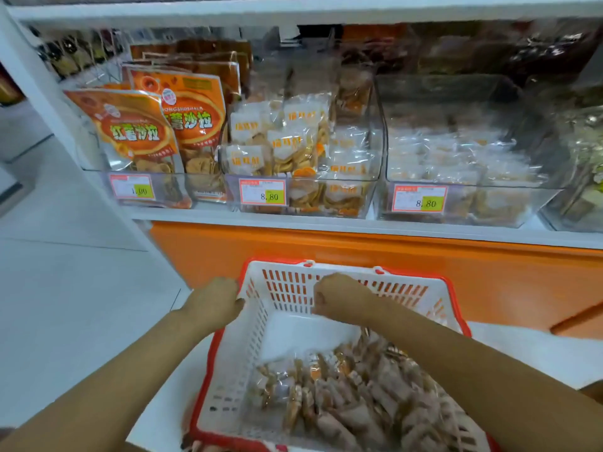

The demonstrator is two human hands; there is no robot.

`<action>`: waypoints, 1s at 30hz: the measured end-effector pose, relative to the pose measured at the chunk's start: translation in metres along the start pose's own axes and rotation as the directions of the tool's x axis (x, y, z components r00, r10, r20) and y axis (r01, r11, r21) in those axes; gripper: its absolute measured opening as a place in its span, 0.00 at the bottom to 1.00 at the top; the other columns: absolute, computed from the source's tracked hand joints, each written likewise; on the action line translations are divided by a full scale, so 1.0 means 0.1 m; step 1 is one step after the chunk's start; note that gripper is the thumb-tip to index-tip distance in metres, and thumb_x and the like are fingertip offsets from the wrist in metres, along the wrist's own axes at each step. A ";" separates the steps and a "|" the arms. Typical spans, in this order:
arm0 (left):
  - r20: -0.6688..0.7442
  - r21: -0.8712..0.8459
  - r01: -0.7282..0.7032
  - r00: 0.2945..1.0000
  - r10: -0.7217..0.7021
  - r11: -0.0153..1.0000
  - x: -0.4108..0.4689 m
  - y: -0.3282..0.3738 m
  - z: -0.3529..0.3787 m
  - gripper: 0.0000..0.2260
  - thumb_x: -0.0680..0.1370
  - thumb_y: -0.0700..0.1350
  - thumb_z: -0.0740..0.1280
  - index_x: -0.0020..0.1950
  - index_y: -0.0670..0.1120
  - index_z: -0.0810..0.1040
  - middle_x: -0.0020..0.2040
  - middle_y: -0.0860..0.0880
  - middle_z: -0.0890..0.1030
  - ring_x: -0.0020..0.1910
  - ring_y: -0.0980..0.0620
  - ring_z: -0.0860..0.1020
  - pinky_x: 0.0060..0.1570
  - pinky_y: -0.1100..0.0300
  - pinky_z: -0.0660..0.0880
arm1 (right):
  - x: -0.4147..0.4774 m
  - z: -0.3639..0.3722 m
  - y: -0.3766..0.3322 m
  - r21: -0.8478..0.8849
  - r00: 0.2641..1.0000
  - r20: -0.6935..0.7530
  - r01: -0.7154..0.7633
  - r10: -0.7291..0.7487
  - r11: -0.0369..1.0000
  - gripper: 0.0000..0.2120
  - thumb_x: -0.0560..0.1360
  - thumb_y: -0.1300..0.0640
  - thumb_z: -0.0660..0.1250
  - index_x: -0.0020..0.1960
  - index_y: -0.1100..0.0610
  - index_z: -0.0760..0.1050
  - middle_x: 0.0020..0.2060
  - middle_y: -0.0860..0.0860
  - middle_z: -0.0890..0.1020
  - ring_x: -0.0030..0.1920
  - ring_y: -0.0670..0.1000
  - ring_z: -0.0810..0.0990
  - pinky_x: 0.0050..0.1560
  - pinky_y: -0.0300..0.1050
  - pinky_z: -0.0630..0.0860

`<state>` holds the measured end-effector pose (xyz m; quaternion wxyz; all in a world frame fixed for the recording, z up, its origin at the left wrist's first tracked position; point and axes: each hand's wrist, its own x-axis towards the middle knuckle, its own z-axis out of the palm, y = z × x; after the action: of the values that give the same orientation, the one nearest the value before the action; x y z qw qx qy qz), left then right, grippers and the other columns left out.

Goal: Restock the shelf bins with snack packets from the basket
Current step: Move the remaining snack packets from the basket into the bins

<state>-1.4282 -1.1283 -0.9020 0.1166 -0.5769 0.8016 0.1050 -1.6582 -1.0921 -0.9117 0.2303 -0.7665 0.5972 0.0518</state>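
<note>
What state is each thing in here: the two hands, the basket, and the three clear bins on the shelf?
basket, partly full; snack packets heaped at its near end
left hand, grips the basket's left rim
right hand, curled inside the basket; whether it holds anything is unclear
left bin, stocked with upright orange pouches
middle bin, nearly full
right bin, roughly half full

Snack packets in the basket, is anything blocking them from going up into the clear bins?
Nothing visible does. The snack packets lie loose in the basket, and the clear bins on the shelf above are open at the front.
</note>
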 end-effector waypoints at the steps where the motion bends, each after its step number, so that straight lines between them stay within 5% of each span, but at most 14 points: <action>1: 0.049 0.026 0.041 0.998 -0.042 0.999 -0.03 -0.09 0.11 0.12 0.80 0.48 0.60 0.53 0.41 0.77 0.52 0.44 0.80 0.51 0.46 0.78 0.46 0.56 0.74 | 0.04 0.21 0.08 0.007 0.998 0.056 -0.020 0.020 1.000 0.13 0.77 0.55 0.65 0.58 0.60 0.77 0.54 0.53 0.81 0.53 0.53 0.79 0.56 0.45 0.76; 4: 0.116 0.004 0.084 0.990 -0.084 0.996 -0.10 -0.24 0.36 0.12 0.80 0.48 0.59 0.49 0.41 0.77 0.51 0.45 0.81 0.50 0.46 0.79 0.50 0.55 0.75 | 0.16 0.73 0.29 0.014 0.979 0.197 -0.046 0.042 0.999 0.22 0.78 0.58 0.64 0.70 0.59 0.69 0.68 0.53 0.72 0.68 0.52 0.69 0.69 0.44 0.63; 9: 0.090 0.113 0.114 0.988 -0.124 0.987 -0.10 -0.18 0.49 0.10 0.80 0.42 0.58 0.49 0.41 0.78 0.49 0.44 0.81 0.48 0.45 0.80 0.43 0.57 0.72 | 0.37 1.36 0.46 0.086 0.916 0.395 -0.105 0.063 0.991 0.27 0.79 0.64 0.58 0.77 0.60 0.56 0.76 0.56 0.57 0.76 0.54 0.55 0.73 0.44 0.52; 15: 0.135 0.265 0.138 0.975 -0.178 0.954 -0.10 -0.07 0.44 0.14 0.75 0.30 0.57 0.33 0.45 0.63 0.44 0.44 0.80 0.44 0.45 0.79 0.38 0.59 0.70 | 0.64 1.90 0.46 0.170 0.893 0.445 -0.157 0.066 0.973 0.31 0.77 0.67 0.59 0.77 0.58 0.54 0.77 0.55 0.56 0.75 0.55 0.59 0.72 0.46 0.60; 20: 0.149 0.249 0.157 0.969 -0.198 0.956 -0.10 -0.01 0.39 0.15 0.73 0.30 0.57 0.31 0.45 0.60 0.32 0.48 0.69 0.34 0.49 0.71 0.37 0.60 0.69 | 0.78 2.03 0.48 0.129 0.922 0.386 -0.075 0.020 0.989 0.24 0.74 0.70 0.58 0.68 0.58 0.70 0.65 0.57 0.70 0.63 0.57 0.72 0.63 0.50 0.71; 25: 0.152 0.246 0.154 0.969 -0.195 0.957 -0.13 0.02 0.40 0.15 0.74 0.31 0.57 0.32 0.46 0.60 0.30 0.50 0.63 0.34 0.49 0.70 0.34 0.61 0.68 | 0.80 1.96 0.53 0.150 0.928 0.370 -0.009 -0.048 0.989 0.02 0.77 0.62 0.63 0.49 0.60 0.73 0.52 0.57 0.76 0.49 0.54 0.73 0.50 0.47 0.70; 28: 0.151 0.218 0.174 0.966 -0.209 0.960 -0.13 0.01 0.43 0.16 0.77 0.35 0.58 0.32 0.46 0.61 0.30 0.50 0.64 0.28 0.53 0.66 0.27 0.63 0.63 | 0.74 1.77 0.52 0.252 0.937 0.329 0.031 -0.116 0.967 0.06 0.76 0.61 0.65 0.42 0.54 0.73 0.40 0.46 0.75 0.41 0.44 0.72 0.41 0.37 0.68; 30: 0.120 0.128 0.227 0.963 -0.243 0.965 -0.14 0.01 0.43 0.14 0.80 0.40 0.58 0.33 0.45 0.65 0.32 0.50 0.68 0.33 0.51 0.72 0.32 0.62 0.66 | 0.71 1.56 0.49 0.335 0.953 0.269 0.043 -0.139 0.941 0.06 0.75 0.62 0.66 0.41 0.54 0.75 0.37 0.42 0.76 0.40 0.42 0.74 0.41 0.35 0.69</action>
<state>-1.4221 -1.1028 -0.9383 0.2145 -0.6521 0.7223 0.0837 -1.6536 -1.0999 -1.0896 0.4406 -0.7292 0.5209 0.0530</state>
